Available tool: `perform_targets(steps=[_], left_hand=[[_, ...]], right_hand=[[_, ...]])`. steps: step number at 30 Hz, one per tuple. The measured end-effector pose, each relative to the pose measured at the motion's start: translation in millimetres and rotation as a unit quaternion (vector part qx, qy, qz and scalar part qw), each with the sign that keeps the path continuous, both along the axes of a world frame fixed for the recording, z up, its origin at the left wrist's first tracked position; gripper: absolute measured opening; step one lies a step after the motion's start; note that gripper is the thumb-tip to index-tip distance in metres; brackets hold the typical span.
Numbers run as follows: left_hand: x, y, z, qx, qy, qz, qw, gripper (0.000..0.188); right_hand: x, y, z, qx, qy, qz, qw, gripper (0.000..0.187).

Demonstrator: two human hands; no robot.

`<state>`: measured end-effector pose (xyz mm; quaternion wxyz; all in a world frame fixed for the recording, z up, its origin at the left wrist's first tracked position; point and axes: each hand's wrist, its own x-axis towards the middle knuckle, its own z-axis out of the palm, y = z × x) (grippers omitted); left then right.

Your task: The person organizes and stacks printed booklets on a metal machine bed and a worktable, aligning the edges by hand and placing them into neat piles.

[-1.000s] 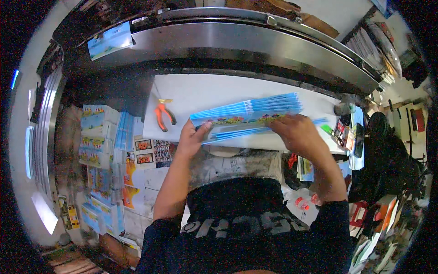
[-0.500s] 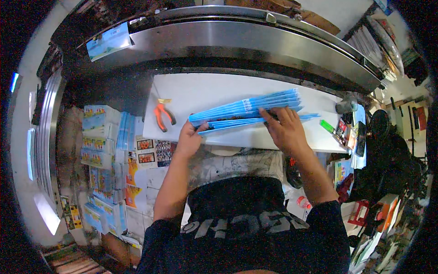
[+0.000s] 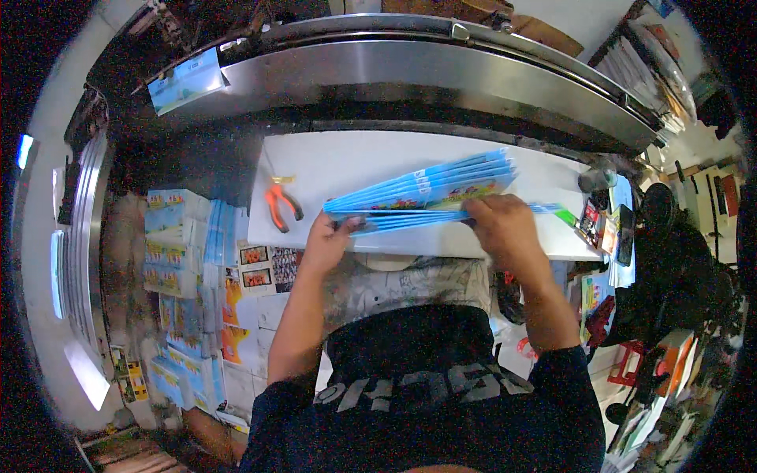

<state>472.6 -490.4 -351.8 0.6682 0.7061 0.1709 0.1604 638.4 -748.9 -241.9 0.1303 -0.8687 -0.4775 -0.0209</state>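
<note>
"Booklets [image 3: 414, 185] with blue covers: where are they?"

"Over the white table [image 3: 355, 158], near its front edge, fanned out toward the right."

"And the left hand [image 3: 333, 239]?"

"Clamped on their narrow left end, thumb along the near side."

"And the right hand [image 3: 505, 229]?"

"Closed on the lower few, while the upper ones spread apart above."

"What lies beside them?"

"Orange-handled pliers [image 3: 274, 208] on the table to the left; a green object [image 3: 566, 215], too small to tell, at the right."
</note>
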Motion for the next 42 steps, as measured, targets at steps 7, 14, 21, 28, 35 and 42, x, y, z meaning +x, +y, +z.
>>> perform_targets(steps=[7, 14, 21, 28, 35, 42], left_hand=[[7, -12, 17, -0.028, 0.073, 0.064, 0.995, 0.023], [9, 14, 22, 0.014, 0.004, 0.094, 0.995, 0.031], [29, 78, 30, 0.213, 0.135, 0.177, 0.951, 0.040], [43, 74, 47, 0.387, 0.258, 0.154, 0.872, 0.051], [18, -1, 49, 0.058, -0.127, -0.008, 0.990, 0.069], [-5, -20, 38, -0.028, 0.017, 0.080, 0.996, 0.063]], right_hand=[[33, -127, 51, 0.143, 0.022, -0.186, 0.972, 0.031], [41, -219, 56, 0.302, 0.052, -0.302, 0.903, 0.028], [31, -202, 56, 0.286, 0.137, -0.284, 0.905, 0.031], [14, -84, 60, 0.045, 0.119, -0.130, 0.983, 0.031], [-5, -4, 4, 0.018, 0.001, 0.056, 0.998, 0.030], [13, -51, 13, -0.021, 0.111, -0.014, 0.993, 0.038]])
